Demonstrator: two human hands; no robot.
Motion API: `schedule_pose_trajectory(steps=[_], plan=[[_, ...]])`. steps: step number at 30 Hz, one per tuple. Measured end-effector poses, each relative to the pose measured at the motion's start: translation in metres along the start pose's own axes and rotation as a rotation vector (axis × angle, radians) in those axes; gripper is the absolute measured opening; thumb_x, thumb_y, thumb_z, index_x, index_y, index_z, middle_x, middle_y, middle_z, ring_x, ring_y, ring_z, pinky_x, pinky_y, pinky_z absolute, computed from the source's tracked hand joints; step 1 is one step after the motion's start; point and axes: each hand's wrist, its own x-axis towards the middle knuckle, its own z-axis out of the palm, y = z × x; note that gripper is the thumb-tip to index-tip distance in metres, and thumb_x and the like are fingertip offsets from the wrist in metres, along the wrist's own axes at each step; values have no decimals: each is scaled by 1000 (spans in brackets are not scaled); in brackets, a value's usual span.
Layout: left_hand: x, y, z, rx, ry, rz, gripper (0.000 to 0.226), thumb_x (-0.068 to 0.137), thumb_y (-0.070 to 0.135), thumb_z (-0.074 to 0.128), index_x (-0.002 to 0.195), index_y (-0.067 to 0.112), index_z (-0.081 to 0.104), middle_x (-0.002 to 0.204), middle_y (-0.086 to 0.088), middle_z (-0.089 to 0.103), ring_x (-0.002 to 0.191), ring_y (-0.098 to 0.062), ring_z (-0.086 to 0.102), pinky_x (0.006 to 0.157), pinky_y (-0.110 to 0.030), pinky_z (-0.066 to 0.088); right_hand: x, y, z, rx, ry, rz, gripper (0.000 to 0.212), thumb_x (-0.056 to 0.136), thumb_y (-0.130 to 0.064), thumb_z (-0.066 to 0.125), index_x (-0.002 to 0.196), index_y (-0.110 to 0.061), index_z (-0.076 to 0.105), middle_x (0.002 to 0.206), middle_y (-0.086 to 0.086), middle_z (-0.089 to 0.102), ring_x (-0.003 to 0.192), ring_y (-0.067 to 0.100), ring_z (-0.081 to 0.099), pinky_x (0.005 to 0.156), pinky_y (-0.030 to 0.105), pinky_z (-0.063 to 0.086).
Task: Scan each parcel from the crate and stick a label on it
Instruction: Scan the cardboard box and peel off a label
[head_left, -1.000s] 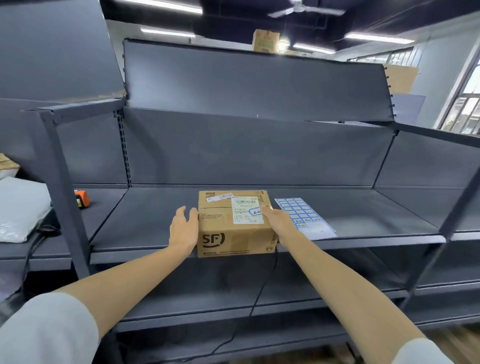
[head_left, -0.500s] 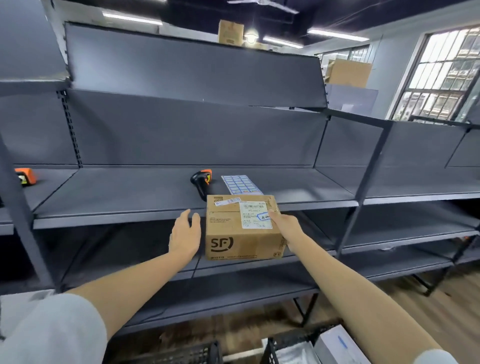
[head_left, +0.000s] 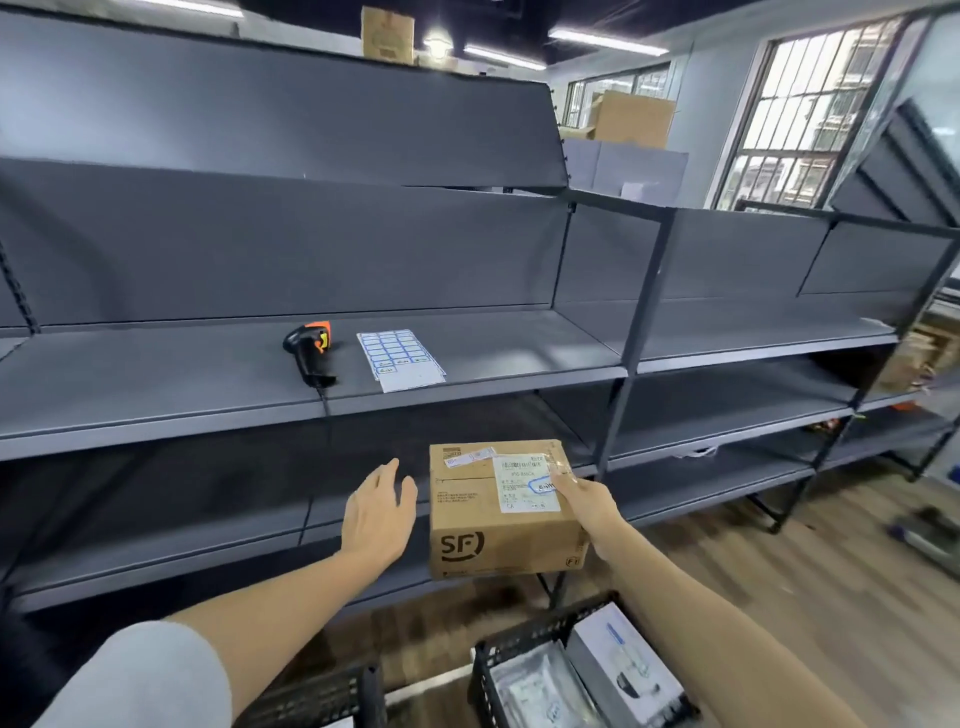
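Brown cardboard SF parcel (head_left: 501, 512) held in air before dark grey metal shelf (head_left: 467, 374) front edge, above black wire crate (head_left: 524, 642). Right hand (head_left: 584, 501) gripped parcel's right top edge; left hand (head_left: 379, 514) loose, fingers straight, just beside left face, not touching.

A brown cardboard parcel (head_left: 501, 512) marked SF was held off the shelf by the right hand (head_left: 589, 506), whose fingers (head_left: 563, 480) lay on its top at the right edge, beside a white shipping slip and a small blue-edged label (head_left: 541, 484). The left hand (head_left: 379, 514) hung just beside the parcel's left face with its fingers straight, apart from the box. On the grey shelf (head_left: 182, 395) above lay a black and orange scanner (head_left: 310, 349) next to a label sheet (head_left: 399, 358), and a black crate (head_left: 524, 647) holding other parcels stood at the bottom edge.
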Motion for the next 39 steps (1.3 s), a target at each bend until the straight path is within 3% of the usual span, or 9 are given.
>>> schedule_pose_trajectory(steps=[4,9,14,28,34,39], plan=[[32,17,32,80,-29,72,51,102,34,31,148,13,30,153,-8,32,141,-23,28,116,-36,21,27,5,-26,-21,56,10,51,92,-53,51,119,-11,63,114,7,66,105,26,61,96,40,49],[64,30,74,184,-44,142,50,102,33,31,148,13,29,153,-8,32,141,-22,28,116,-34,20,66,11,-49,-28,118,26,53,91,-55,51,119,-12,64,113,6,67,106,26,61,99,43,47],[94,33,97,258,-89,171,52,102,35,28,151,16,22,157,-7,22,146,-22,17,118,-35,11,101,19,-60,-48,140,39,52,92,-52,51,121,-11,63,111,6,67,104,26,61,98,43,48],[119,66,187,398,-52,90,54,102,38,27,152,20,18,160,-3,12,148,-22,5,119,-37,1,210,59,-105,-97,24,56,47,94,-49,50,121,-12,62,109,5,67,102,24,62,91,37,51],[106,102,249,434,-39,-24,54,102,38,26,152,21,18,160,-2,12,148,-20,4,120,-38,1,259,91,-147,-162,-87,23,37,94,-48,50,106,-16,64,98,0,67,99,23,62,87,37,51],[87,125,292,401,-14,-97,54,102,37,26,152,20,17,160,-1,11,148,-18,2,120,-36,-1,279,120,-173,-165,-161,5,23,94,-46,52,87,-27,63,87,-10,66,87,14,60,69,27,43]])
